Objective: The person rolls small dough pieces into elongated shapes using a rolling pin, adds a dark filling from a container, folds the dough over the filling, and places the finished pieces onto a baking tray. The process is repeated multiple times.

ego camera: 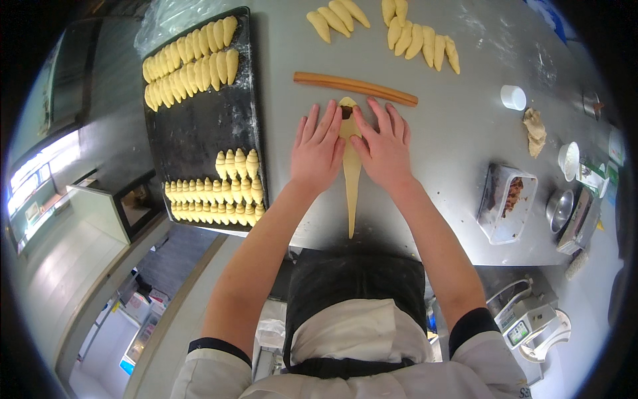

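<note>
A long, tapering strip of yellow dough (352, 184) lies flat on the steel table, its narrow point towards me. Near its wide far end sits a dark brown lump of filling (346, 112). My left hand (319, 144) rests palm down on the left edge of the dough, fingers beside the filling. On the other side my right hand (384, 142) touches the right edge, its index finger close to the filling. Just beyond the fingertips lies a wooden rolling pin (355, 89). Unrolled dough pieces (423, 45) lie farther back on the table.
At left, a black baking tray (199, 134) holds rows of tapered dough pieces and rolled dough. To the right stand a plastic container (507, 203) with brown filling, a white cup (513, 97), a dough scrap (535, 132) and a metal bowl (560, 210). The table's front edge is near my waist.
</note>
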A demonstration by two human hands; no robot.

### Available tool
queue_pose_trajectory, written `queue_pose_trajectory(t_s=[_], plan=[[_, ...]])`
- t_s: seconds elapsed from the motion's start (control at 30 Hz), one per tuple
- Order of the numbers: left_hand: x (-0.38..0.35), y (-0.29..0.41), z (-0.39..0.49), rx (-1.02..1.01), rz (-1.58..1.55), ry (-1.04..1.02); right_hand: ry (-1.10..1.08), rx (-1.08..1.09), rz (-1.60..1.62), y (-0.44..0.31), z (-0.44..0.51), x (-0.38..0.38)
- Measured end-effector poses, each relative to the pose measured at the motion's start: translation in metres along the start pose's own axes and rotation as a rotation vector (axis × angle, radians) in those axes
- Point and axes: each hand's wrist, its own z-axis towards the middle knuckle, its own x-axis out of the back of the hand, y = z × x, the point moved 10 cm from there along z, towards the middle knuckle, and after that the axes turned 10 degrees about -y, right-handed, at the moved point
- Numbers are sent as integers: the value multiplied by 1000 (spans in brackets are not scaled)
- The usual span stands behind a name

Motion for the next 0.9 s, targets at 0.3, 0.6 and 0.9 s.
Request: queue_pose_trajectory(t_s=[0.3,0.6,0.9], plan=[[-3,-2,6,-56,19,-15,-40,68,-80,-12,5,0],[-4,-6,4,44,-21,-12,-39,76,-194,-28,11,-7],[17,-3,10,58,7,123,-29,61,-37,-21,18,5]])
